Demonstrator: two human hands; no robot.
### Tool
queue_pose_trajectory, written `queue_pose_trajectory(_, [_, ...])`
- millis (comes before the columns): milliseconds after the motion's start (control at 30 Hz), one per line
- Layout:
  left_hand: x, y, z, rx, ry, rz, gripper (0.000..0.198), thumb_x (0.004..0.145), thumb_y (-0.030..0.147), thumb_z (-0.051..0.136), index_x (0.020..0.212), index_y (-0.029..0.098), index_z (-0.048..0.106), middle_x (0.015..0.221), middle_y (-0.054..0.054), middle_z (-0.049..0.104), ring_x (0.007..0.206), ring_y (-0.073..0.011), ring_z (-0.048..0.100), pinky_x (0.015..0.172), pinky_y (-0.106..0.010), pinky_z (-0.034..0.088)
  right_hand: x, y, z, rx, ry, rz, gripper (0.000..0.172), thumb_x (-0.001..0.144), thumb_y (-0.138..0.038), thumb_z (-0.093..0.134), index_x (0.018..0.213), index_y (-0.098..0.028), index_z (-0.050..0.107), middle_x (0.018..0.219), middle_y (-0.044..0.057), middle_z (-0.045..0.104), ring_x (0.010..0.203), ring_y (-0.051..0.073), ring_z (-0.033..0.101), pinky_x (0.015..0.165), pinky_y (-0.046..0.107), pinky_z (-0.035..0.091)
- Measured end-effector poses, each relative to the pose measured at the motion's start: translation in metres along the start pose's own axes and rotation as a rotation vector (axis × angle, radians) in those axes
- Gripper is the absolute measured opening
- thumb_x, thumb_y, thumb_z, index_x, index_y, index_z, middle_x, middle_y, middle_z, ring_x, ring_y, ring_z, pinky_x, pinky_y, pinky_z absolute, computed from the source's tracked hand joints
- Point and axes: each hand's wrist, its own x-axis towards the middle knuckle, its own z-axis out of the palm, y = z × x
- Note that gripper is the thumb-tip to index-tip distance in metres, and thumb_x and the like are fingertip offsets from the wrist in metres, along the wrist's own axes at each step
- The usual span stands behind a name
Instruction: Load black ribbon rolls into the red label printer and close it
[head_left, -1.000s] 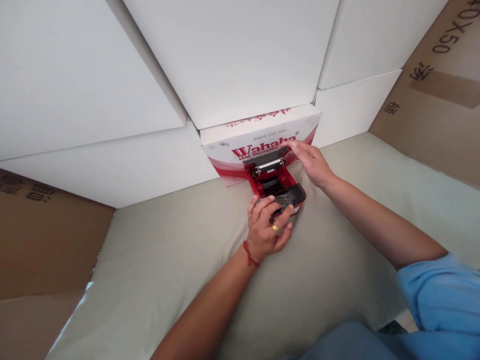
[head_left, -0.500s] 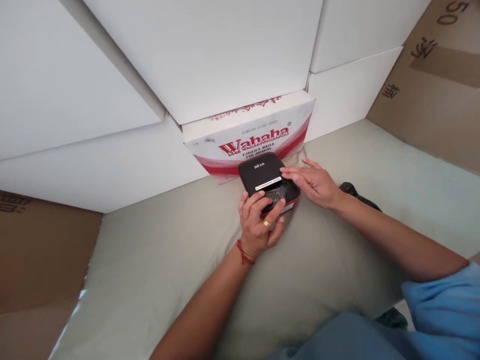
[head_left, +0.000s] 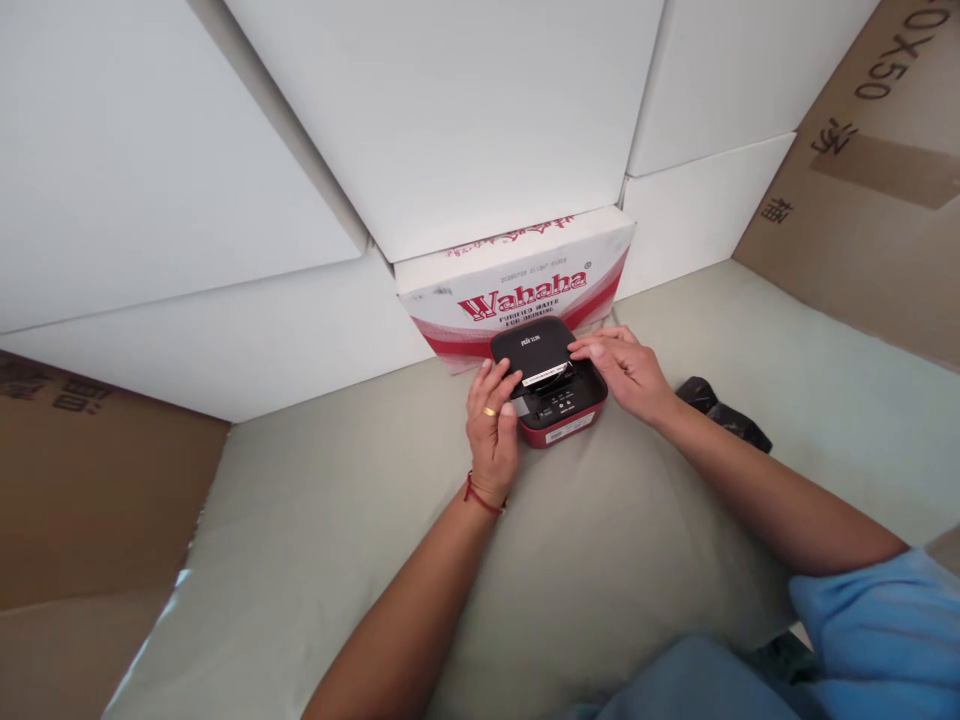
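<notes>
A small red device with a black lid (head_left: 546,380) sits on a pale green cloth (head_left: 315,520), its lid down, in front of a white and red "Wahaha" carton (head_left: 517,275). My left hand (head_left: 492,425) wears a gold ring and a red string bracelet; its fingers curl against the device's left side. My right hand (head_left: 626,368) rests on the right of the lid, fingertips at a white strip along the lid's front edge. Both hands are pressed on the device.
White foam blocks (head_left: 450,110) are stacked behind the carton. Brown cardboard boxes stand at the left (head_left: 82,480) and right (head_left: 877,190). A black object (head_left: 720,405) lies on the cloth behind my right forearm.
One second ago the lid stood open, showing the red inside. It came down half a second ago. Since then my left hand shifted from the front panel to the left side.
</notes>
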Motion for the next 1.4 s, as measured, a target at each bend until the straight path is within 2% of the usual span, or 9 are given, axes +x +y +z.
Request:
queue_pose_trajectory(200, [0.002,0.002,0.002,-0.001,0.025,-0.04,0.052,0.124,0.049,0.037,0.133,0.025,0.082,0.15,-0.011,0.079,0.154,-0.0256,0.066,0.135,-0.056,0.048,-0.002,0.003,-0.001,-0.042,-0.034,-0.045,0.063,0.12,-0.067,0.042,0.113,-0.031,0.093,0.125,0.008,0.091,0.136,0.033,0.073,0.121,0.063,0.057])
queue_pose_trajectory(400, [0.002,-0.001,0.002,-0.09,0.018,-0.091,0.044,0.123,0.05,0.045,0.131,0.026,0.082,0.149,-0.01,0.078,0.154,-0.0254,0.064,0.137,-0.056,0.046,-0.006,0.0,0.0,0.013,-0.058,-0.022,0.061,0.119,-0.069,0.042,0.124,-0.033,0.091,0.13,0.008,0.09,0.143,0.033,0.07,0.125,0.063,0.056])
queue_pose_trajectory(500, [-0.002,-0.006,0.002,-0.133,-0.017,-0.099,0.04,0.119,0.054,0.054,0.134,0.028,0.08,0.157,-0.011,0.074,0.157,-0.0278,0.063,0.139,-0.058,0.045,-0.01,-0.006,-0.002,0.063,-0.137,-0.096,0.06,0.12,-0.068,0.041,0.13,-0.034,0.09,0.129,0.007,0.09,0.15,0.032,0.067,0.129,0.061,0.053])
queue_pose_trajectory(567, [-0.005,-0.012,0.005,-0.176,-0.031,-0.132,0.043,0.116,0.056,0.057,0.148,0.031,0.073,0.172,-0.012,0.063,0.165,-0.0293,0.056,0.14,-0.057,0.043,-0.016,-0.008,-0.005,0.065,-0.175,-0.176,0.059,0.12,-0.065,0.042,0.121,-0.034,0.092,0.124,0.008,0.09,0.151,0.033,0.065,0.129,0.061,0.052])
queue_pose_trajectory(667, [-0.008,-0.023,0.011,-0.264,-0.029,-0.232,0.068,0.115,0.058,0.056,0.179,0.04,0.04,0.191,-0.008,0.04,0.176,-0.0272,0.044,0.139,-0.048,0.047,-0.028,-0.01,-0.011,0.012,-0.179,-0.25,0.052,0.12,-0.058,0.047,0.113,-0.034,0.093,0.123,0.008,0.091,0.149,0.034,0.066,0.127,0.061,0.054])
queue_pose_trajectory(767, [-0.006,-0.034,0.014,-0.364,-0.085,-0.294,0.079,0.115,0.059,0.051,0.185,0.046,0.019,0.195,-0.003,0.034,0.176,-0.0239,0.046,0.135,-0.041,0.052,-0.037,-0.009,-0.014,-0.025,-0.148,-0.282,0.044,0.119,-0.048,0.051,0.119,-0.035,0.093,0.125,0.007,0.091,0.145,0.034,0.069,0.124,0.061,0.057])
queue_pose_trajectory(933, [-0.004,-0.04,0.009,-0.437,-0.181,-0.348,0.085,0.113,0.059,0.058,0.185,0.051,0.013,0.196,-0.002,0.031,0.176,-0.0238,0.045,0.137,-0.043,0.052,-0.044,-0.004,-0.013,-0.002,-0.113,-0.325,0.038,0.118,-0.04,0.055,0.127,-0.034,0.091,0.128,0.007,0.091,0.142,0.032,0.072,0.122,0.06,0.059])
queue_pose_trajectory(1233, [-0.001,-0.037,0.01,-0.455,-0.188,-0.381,0.089,0.112,0.055,0.059,0.185,0.049,0.009,0.198,-0.004,0.025,0.178,-0.0228,0.041,0.137,-0.041,0.051,-0.034,-0.01,-0.018,-0.047,-0.141,-0.379,0.034,0.117,-0.039,0.059,0.118,-0.031,0.092,0.121,0.008,0.092,0.134,0.031,0.075,0.114,0.054,0.064])
queue_pose_trajectory(1400, [0.003,-0.026,0.013,-0.646,-0.189,-0.443,0.106,0.101,0.056,0.077,0.185,0.049,0.012,0.2,-0.001,0.014,0.184,-0.026,0.029,0.143,-0.041,0.042,-0.017,-0.023,-0.024,-0.078,-0.226,-0.417,0.034,0.118,-0.037,0.059,0.109,-0.027,0.09,0.112,0.009,0.091,0.118,0.028,0.078,0.105,0.048,0.067])
